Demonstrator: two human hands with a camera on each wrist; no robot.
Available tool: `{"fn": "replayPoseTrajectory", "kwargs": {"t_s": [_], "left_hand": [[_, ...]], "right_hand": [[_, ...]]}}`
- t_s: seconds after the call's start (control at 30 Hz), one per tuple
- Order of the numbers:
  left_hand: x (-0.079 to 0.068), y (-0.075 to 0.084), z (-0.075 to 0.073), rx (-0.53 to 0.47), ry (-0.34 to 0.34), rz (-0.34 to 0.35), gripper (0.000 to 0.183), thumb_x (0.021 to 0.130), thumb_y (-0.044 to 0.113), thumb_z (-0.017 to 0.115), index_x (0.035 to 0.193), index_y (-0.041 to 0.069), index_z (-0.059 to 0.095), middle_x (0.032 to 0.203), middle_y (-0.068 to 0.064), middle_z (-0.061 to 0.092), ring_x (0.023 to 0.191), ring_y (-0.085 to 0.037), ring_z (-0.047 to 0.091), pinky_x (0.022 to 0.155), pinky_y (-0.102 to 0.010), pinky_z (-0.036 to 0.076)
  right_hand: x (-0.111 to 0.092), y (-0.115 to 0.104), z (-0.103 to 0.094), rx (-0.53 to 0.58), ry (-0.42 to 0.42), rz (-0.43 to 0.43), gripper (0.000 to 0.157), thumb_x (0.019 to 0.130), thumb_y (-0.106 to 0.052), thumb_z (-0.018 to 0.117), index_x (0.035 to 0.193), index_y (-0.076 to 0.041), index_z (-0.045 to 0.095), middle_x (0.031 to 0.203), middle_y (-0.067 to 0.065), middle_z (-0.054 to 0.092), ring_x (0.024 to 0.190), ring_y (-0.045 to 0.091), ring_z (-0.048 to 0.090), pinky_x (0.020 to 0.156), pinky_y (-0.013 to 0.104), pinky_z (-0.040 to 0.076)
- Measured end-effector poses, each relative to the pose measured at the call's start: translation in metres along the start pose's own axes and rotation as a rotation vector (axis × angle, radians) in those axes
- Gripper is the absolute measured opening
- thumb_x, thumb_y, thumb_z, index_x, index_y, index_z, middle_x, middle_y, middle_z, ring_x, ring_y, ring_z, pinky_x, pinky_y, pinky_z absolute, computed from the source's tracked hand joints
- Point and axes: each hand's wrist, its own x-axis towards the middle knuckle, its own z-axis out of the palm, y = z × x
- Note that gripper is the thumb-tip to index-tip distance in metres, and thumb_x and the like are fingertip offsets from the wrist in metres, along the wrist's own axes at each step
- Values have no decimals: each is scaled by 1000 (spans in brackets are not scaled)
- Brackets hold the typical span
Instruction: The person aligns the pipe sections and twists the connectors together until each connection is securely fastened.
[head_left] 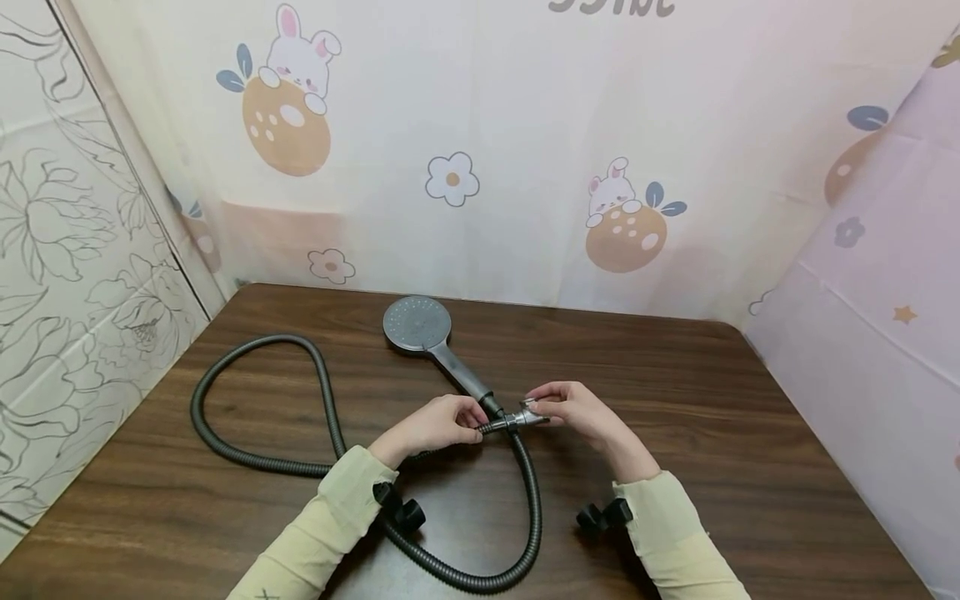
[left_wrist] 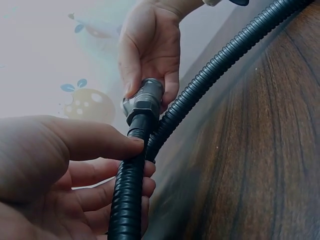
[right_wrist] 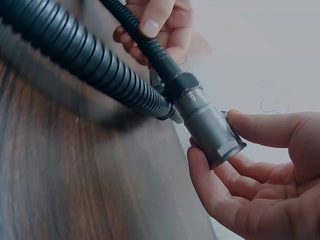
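Note:
A dark grey ribbed shower hose loops across the wooden table. My left hand pinches this hose just behind its end, thumb on top and fingers beneath. On that end sits a grey metal connector with a dark hex nut at its base. My right hand grips the connector's flared outer end between thumb and fingers. Just beyond both hands lies a grey hand shower, its round spray face up. Its handle points toward the hands, and the hose's other end runs from it, crossing close under the connector.
The brown wooden table reaches back to a curtain printed with rabbits and flowers. One wide hose loop spreads to the left. Small black devices are strapped at both sleeves.

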Motion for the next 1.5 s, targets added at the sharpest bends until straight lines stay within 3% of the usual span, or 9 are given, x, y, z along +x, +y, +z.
{"fn": "replayPoseTrajectory", "kwargs": {"t_s": [0.13, 0.5, 0.83, 1.5], "left_hand": [[0, 0, 1, 4, -9, -2, 16, 78, 6, 67, 93, 4, 63, 79, 0, 62, 75, -7, 55, 68, -20, 45], [2, -1, 3, 23, -23, -6, 14, 78, 8, 67, 92, 6, 66, 82, -1, 66, 75, -5, 56, 67, -20, 45], [0, 1, 3, 50, -25, -14, 14, 77, 8, 68, 91, 6, 66, 79, 0, 66, 72, -4, 55, 65, -19, 44], [0, 1, 5, 69, -96, 1, 15, 74, 6, 70, 89, 7, 66, 76, 2, 62, 70, -5, 54, 62, -19, 42]], "right_hand": [[-1, 1, -2, -65, 11, 33, 39, 86, -20, 62, 114, 6, 56, 93, 6, 64, 80, 10, 57, 78, 31, 48], [2, 11, -4, -21, -40, 71, 38, 88, -15, 60, 115, 11, 53, 95, 10, 60, 79, 11, 58, 78, 33, 51], [0, 11, -1, -82, 18, 106, 34, 85, -19, 63, 110, 4, 59, 96, 10, 59, 81, 14, 55, 77, 31, 50], [-7, 14, -6, -126, -85, 14, 37, 83, -15, 65, 111, 8, 56, 96, 12, 60, 79, 11, 56, 73, 30, 50]]}}
